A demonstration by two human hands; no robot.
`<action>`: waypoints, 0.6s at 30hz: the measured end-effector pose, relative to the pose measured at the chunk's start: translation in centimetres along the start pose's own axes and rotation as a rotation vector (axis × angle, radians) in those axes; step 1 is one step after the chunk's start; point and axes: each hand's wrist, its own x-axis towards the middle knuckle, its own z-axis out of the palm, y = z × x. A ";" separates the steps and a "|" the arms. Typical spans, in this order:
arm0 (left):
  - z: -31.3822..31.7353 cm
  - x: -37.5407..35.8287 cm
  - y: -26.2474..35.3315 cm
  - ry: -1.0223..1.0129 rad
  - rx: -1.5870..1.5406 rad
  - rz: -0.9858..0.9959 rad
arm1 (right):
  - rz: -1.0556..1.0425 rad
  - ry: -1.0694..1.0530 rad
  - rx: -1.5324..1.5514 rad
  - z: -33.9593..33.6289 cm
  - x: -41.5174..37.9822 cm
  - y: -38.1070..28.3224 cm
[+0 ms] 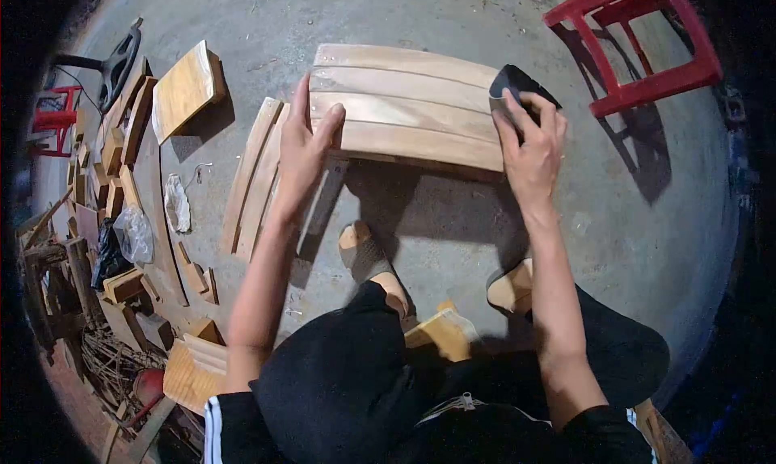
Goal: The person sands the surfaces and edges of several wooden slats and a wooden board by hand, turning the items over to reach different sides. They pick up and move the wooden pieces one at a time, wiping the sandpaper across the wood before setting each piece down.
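A slatted wooden panel (404,100), made of several pale, slightly curved strips side by side, is held up above the floor in front of my knees. My left hand (305,157) grips its left end, thumb on the near side and a finger along the end edge; the other fingers are mostly hidden. At the right end, my right hand (533,153) pinches a bent dark sheet (524,82) that looks like sandpaper, its curled part touching the panel's corner. Below and left of the panel, more long wooden strips (255,173) lie beside my left forearm.
A red plastic stool (647,84) lies at the upper right. At the upper left a wooden board (184,90) sits on a block. Wood offcuts, a clear plastic bag (135,234) and a bundle of twigs (121,363) crowd the left side. Another wooden piece (443,332) is between my feet.
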 end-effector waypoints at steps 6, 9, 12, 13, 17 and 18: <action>3.2 -4.4 -2.1 0.299 -0.490 -0.133 | -0.522 -0.151 0.234 4.5 -0.5 -9.3; 2.8 -4.6 -2.5 0.261 -0.579 -0.281 | -0.650 -0.037 0.416 9.3 4.8 -12.7; 2.8 -4.4 -3.6 0.257 -0.591 -0.274 | -0.606 -0.087 0.150 11.9 8.4 -15.6; 2.4 -4.3 -4.9 0.250 -0.589 -0.233 | -0.714 0.009 0.168 13.4 6.9 -16.1; 2.5 -5.6 -8.5 0.198 -0.541 -0.064 | -0.906 -0.255 0.339 12.0 5.5 -16.0; 2.5 -5.1 -7.1 0.211 -0.562 -0.136 | -0.796 -0.327 0.251 11.1 6.9 -15.7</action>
